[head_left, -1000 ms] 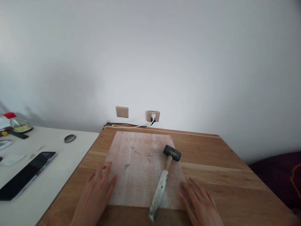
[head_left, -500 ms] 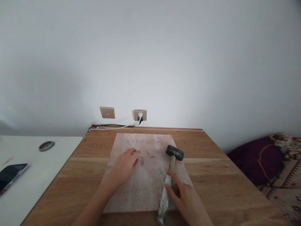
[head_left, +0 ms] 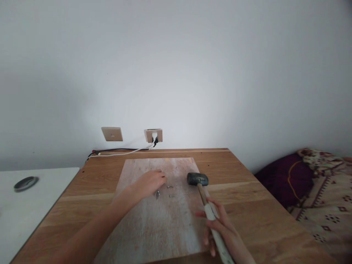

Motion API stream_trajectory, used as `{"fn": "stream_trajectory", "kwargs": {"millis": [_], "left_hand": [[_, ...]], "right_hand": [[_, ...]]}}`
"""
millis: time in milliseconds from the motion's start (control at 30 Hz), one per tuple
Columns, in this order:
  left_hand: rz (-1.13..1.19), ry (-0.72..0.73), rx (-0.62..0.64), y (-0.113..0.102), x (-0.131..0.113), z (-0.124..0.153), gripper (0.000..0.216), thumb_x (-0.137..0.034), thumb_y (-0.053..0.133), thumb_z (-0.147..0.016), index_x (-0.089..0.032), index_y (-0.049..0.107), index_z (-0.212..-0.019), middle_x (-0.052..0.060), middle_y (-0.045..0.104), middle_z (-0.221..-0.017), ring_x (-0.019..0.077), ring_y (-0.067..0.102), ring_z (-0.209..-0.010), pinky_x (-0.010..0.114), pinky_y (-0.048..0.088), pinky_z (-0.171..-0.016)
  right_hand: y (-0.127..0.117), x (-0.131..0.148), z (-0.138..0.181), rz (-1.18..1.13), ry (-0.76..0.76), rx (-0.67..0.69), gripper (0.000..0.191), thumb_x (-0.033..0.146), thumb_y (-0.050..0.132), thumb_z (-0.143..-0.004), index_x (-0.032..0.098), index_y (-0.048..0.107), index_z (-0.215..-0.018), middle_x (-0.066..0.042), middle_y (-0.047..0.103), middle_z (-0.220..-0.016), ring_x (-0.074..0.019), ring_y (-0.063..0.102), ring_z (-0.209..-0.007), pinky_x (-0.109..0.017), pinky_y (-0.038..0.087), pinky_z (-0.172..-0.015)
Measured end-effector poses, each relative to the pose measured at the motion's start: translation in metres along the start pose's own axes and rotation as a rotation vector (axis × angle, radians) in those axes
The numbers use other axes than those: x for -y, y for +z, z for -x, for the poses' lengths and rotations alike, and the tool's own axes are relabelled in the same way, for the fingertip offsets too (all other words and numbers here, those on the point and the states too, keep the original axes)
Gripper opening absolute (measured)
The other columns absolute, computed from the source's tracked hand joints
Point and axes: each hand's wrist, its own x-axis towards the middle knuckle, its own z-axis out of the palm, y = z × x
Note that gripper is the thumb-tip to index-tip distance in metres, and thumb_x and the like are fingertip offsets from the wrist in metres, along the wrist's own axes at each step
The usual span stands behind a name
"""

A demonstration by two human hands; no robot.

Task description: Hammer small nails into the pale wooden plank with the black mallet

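Observation:
My right hand grips a rubber mallet by its wooden handle, the lower part of which is whitish. The mallet's black head is over the right edge of a pale, worn board. My left hand is low over the board with its fingers bent together; whatever they hold, if anything, is hidden. Close to those fingers lie small metal pieces that look like screws: a few bunched together, one bent-looking piece and one straight piece. A row of small marks runs near the board's far edge.
The board rests on a wooden table against a white wall. Cables run from a wall socket along the table's back. A white surface with a dark oval object is at left; a purple cushion and patterned cloth are at right.
The view has swung to the right. My left hand has moved forward over the board. The mallet's handle now leans the other way in my right hand, and the separate screw-like piece has shifted toward the others.

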Motion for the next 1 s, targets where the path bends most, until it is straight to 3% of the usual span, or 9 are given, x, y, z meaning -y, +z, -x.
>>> {"fn": "stream_trajectory", "kwargs": {"millis": [100,200,300,367,467,667,867,933,1000], "left_hand": [[0.05,-0.002,-0.047,0.004,0.003,-0.01,0.017,-0.006,0.054,-0.088,-0.016,0.068,-0.087,0.009,0.07,-0.094,0.0233,0.066,-0.096,0.034,0.05,-0.09],[0.204,-0.101,-0.143,0.011,0.003,-0.026,0.013,-0.01,0.057,-0.085,-0.019,0.067,-0.087,0.004,0.07,-0.09,0.0205,0.066,-0.09,0.031,0.05,-0.084],[0.503,-0.189,-0.273,0.019,0.005,-0.051,0.023,-0.013,0.06,-0.082,-0.022,0.068,-0.102,0.0,0.073,-0.088,0.0164,0.066,-0.082,0.027,0.051,-0.079],[0.667,-0.216,-0.341,0.024,0.007,-0.07,0.023,-0.015,0.06,-0.083,-0.021,0.07,-0.103,0.001,0.075,-0.089,0.0154,0.067,-0.08,0.026,0.051,-0.077],[0.76,-0.208,-0.362,0.031,0.012,-0.096,0.012,-0.017,0.064,-0.083,-0.018,0.074,-0.089,0.003,0.077,-0.088,0.0167,0.068,-0.08,0.027,0.051,-0.076],[0.723,-0.197,-0.37,0.039,0.019,-0.125,0.01,-0.013,0.068,-0.078,-0.017,0.075,-0.085,0.002,0.077,-0.083,0.0171,0.068,-0.077,0.027,0.049,-0.075],[0.663,-0.162,-0.347,0.044,0.02,-0.125,0.014,-0.008,0.066,-0.078,-0.017,0.074,-0.085,0.001,0.074,-0.08,0.0155,0.065,-0.074,0.025,0.047,-0.072],[0.645,-0.133,-0.356,0.045,0.021,-0.123,0.013,-0.009,0.065,-0.079,-0.018,0.074,-0.084,0.001,0.073,-0.079,0.0155,0.065,-0.075,0.025,0.046,-0.072],[0.628,-0.106,-0.368,0.048,0.022,-0.123,0.012,-0.009,0.065,-0.079,-0.018,0.073,-0.083,0.001,0.072,-0.079,0.0156,0.064,-0.076,0.025,0.046,-0.072]], "right_hand": [[-0.009,-0.003,0.0,-0.102,0.025,-0.071,0.071,0.051,0.059,-0.084,0.038,0.032,-0.148,-0.004,0.069,-0.11,-0.0041,0.039,-0.034,-0.017,0.028,-0.028],[-0.014,-0.003,-0.005,0.141,-0.07,-0.156,0.071,0.054,0.055,-0.088,0.031,0.034,-0.151,-0.006,0.07,-0.108,-0.0067,0.048,-0.037,-0.02,0.037,-0.029],[-0.017,0.001,-0.016,0.463,-0.264,-0.205,0.064,0.044,0.052,-0.09,0.024,0.04,-0.149,-0.01,0.071,-0.116,-0.022,0.075,-0.083,-0.031,0.062,-0.067],[-0.02,0.002,-0.022,0.604,-0.352,-0.208,0.059,0.037,0.048,-0.091,0.023,0.042,-0.148,-0.012,0.068,-0.129,-0.0272,0.066,-0.119,-0.039,0.054,-0.099],[-0.022,0.0,-0.027,0.688,-0.373,-0.206,0.059,0.032,0.043,-0.092,0.021,0.039,-0.15,-0.012,0.06,-0.143,-0.0268,0.055,-0.135,-0.043,0.042,-0.113],[-0.021,0.0,-0.025,0.68,-0.339,-0.169,0.058,0.031,0.041,-0.093,0.02,0.038,-0.15,-0.012,0.063,-0.137,-0.0242,0.059,-0.13,-0.037,0.046,-0.109],[-0.021,0.001,-0.024,0.65,-0.311,-0.222,0.057,0.033,0.046,-0.089,0.017,0.049,-0.144,-0.014,0.066,-0.135,-0.0274,0.061,-0.127,-0.038,0.048,-0.106],[-0.021,0.005,-0.024,0.622,-0.262,-0.241,0.057,0.038,0.05,-0.089,0.018,0.052,-0.142,-0.014,0.07,-0.126,-0.0292,0.07,-0.113,-0.037,0.056,-0.094],[-0.021,0.011,-0.024,0.576,-0.141,-0.186,0.059,0.046,0.048,-0.092,0.019,0.049,-0.145,-0.01,0.077,-0.1,-0.0256,0.076,-0.074,-0.032,0.06,-0.063]]}}
